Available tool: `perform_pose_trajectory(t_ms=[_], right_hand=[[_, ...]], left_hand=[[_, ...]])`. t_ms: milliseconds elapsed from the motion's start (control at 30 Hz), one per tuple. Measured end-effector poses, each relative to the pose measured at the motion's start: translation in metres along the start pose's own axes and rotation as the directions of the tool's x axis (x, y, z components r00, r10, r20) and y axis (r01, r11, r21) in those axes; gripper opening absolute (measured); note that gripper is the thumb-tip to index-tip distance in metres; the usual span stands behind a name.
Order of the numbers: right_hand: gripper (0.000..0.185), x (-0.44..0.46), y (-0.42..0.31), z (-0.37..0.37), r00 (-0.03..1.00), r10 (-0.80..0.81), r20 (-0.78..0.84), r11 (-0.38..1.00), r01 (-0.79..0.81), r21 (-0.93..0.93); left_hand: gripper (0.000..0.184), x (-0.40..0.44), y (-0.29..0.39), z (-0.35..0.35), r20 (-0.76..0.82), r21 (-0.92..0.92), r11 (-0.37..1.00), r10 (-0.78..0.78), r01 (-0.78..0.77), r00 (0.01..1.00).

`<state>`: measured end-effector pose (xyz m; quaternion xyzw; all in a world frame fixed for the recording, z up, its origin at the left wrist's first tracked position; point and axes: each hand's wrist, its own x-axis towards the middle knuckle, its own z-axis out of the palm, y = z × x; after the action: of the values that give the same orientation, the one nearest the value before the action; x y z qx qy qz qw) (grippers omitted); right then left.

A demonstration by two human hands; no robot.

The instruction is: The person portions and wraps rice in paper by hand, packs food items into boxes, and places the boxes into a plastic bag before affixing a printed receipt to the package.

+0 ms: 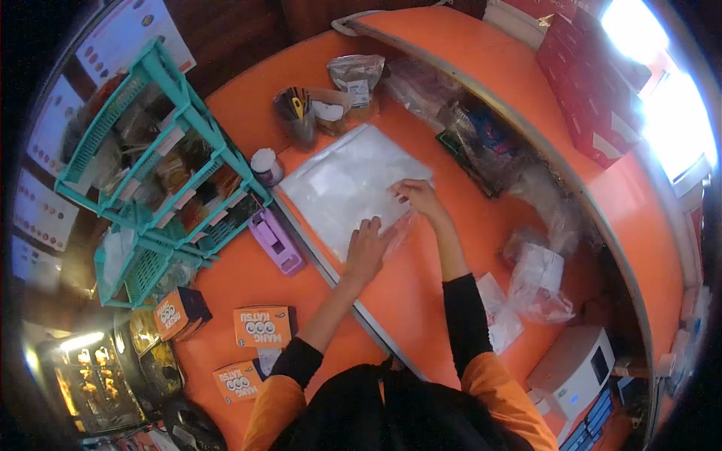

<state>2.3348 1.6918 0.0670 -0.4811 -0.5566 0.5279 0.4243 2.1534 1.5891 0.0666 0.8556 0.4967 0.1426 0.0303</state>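
A stack of clear plastic sheets or bags point(331, 180) lies flat on the orange counter. Near its lower right edge rests my left hand point(366, 250), palm down with the fingers spread. My right hand point(418, 197) is over the right part of the stack, its fingers bent and the fingertips at the plastic. A thin, crumpled piece of clear plastic point(400, 231) shows between the two hands. Whether my right fingertips pinch an edge of the plastic is too small to tell.
Left are a teal rack point(173, 180), a purple tape dispenser point(276, 242), a white-lidded jar point(266, 166) and orange boxes point(262, 326). Behind stands a cup with a cutter point(296, 116). Right are plastic bags point(538, 278), a white printer point(575, 372) and a raised orange ledge point(526, 98).
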Motion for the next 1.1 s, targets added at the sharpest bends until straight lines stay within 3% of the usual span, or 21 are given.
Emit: perform_pose_trajectory(t_ms=[100,167,267,300,367,433,467,500,533,567,600,667,700,767,800,867,900,933,1000,1067,1100], right_hand=[[0.025,0.005,0.014,0.003,0.999,-0.035,0.007,0.999,0.035,0.02],[0.021,0.003,0.014,0.009,0.973,-0.226,-0.054,0.973,0.224,-0.049],[0.017,0.013,0.019,0.012,0.987,-0.159,-0.026,0.98,0.155,-0.124],[0.017,0.01,0.017,0.013,0.987,-0.159,-0.029,0.981,0.155,-0.12],[0.02,-0.004,0.009,0.013,0.974,-0.225,-0.01,0.972,0.225,0.071],[0.02,-0.022,-0.003,0.007,0.957,-0.282,-0.072,0.959,0.282,-0.01],[0.021,-0.031,-0.008,0.004,0.932,-0.339,-0.131,0.94,0.33,-0.089],[0.021,-0.041,-0.009,0.003,0.933,-0.337,-0.124,0.941,0.328,-0.088],[0.02,-0.05,-0.008,0.001,0.955,-0.237,-0.18,0.964,0.208,-0.167],[0.02,-0.054,-0.009,0.001,0.96,-0.144,-0.241,0.967,0.085,-0.239],[0.02,-0.052,-0.006,0.008,0.962,-0.146,-0.229,0.966,0.089,-0.241],[0.021,-0.045,0.002,0.03,0.988,-0.147,0.036,0.889,0.148,-0.434],[0.021,-0.039,0.007,0.034,0.987,-0.151,0.048,0.889,0.158,-0.429],[0.017,-0.021,0.018,0.037,0.789,-0.608,0.083,0.525,0.479,-0.703],[0.017,-0.011,0.025,0.035,0.783,-0.614,0.101,0.52,0.497,-0.695],[0.024,0.005,0.039,0.033,0.935,-0.342,0.095,0.781,0.339,-0.525],[0.018,0.01,0.039,0.037,0.973,-0.224,0.059,0.82,0.221,-0.529],[0.018,0.009,0.03,0.04,0.968,-0.235,0.089,0.811,0.246,-0.53],[0.013,0.0,0.009,0.04,0.921,-0.391,-0.008,0.757,0.317,-0.571],[0.008,0.003,-0.015,0.038,0.763,-0.645,0.044,0.567,0.516,-0.642],[0.008,0.007,-0.03,0.037,0.731,-0.682,0.028,0.555,0.542,-0.631]], left_hand=[[0.033,0.007,-0.012,-0.009,0.1,-0.003,1.0,0.019,-0.019,0.995],[0.027,0.004,-0.006,-0.013,0.149,0.003,1.0,0.03,-0.031,0.988],[0.021,0.003,-0.001,-0.004,-0.097,0.083,0.996,0.041,-0.033,0.994],[0.021,0.004,-0.008,0.003,-0.034,0.081,0.996,0.044,-0.041,0.998],[0.022,0.008,-0.018,0.014,0.021,0.077,0.996,0.048,-0.049,0.999],[0.015,0.014,-0.027,0.014,-0.306,-0.305,0.95,-0.166,0.069,0.937],[0.015,0.018,-0.033,0.01,-0.308,-0.305,0.95,-0.17,0.072,0.936],[0.011,0.025,-0.036,-0.004,-0.285,-0.545,0.833,-0.292,0.097,0.913],[0.008,0.031,-0.039,-0.012,-0.232,-0.747,0.656,-0.407,0.106,0.884],[0.008,0.037,-0.043,-0.017,-0.182,-0.78,0.608,-0.448,0.149,0.875],[0.008,0.041,-0.043,-0.021,-0.186,-0.78,0.607,-0.458,0.152,0.869],[0.007,0.044,-0.04,-0.028,-0.229,-0.795,0.599,-0.435,0.091,0.871],[0.007,0.045,-0.038,-0.027,-0.249,-0.818,0.572,-0.447,0.061,0.859],[0.008,0.044,-0.036,-0.025,-0.285,-0.814,0.579,-0.455,0.038,0.844],[0.009,0.044,-0.037,-0.025,-0.312,-0.815,0.58,-0.456,0.012,0.834],[0.01,0.045,-0.041,-0.02,-0.269,-0.856,0.516,-0.507,0.038,0.819],[0.011,0.046,-0.046,-0.014,-0.231,-0.875,0.481,-0.521,0.059,0.822],[0.011,0.048,-0.051,-0.012,-0.198,-0.891,0.447,-0.533,0.075,0.822],[0.013,0.055,-0.06,-0.005,-0.258,-0.882,0.47,-0.547,0.037,0.796],[0.013,0.06,-0.071,0.003,-0.236,-0.916,0.402,-0.505,-0.016,0.83],[0.013,0.062,-0.073,0.002,-0.256,-0.911,0.413,-0.524,-0.021,0.813]])
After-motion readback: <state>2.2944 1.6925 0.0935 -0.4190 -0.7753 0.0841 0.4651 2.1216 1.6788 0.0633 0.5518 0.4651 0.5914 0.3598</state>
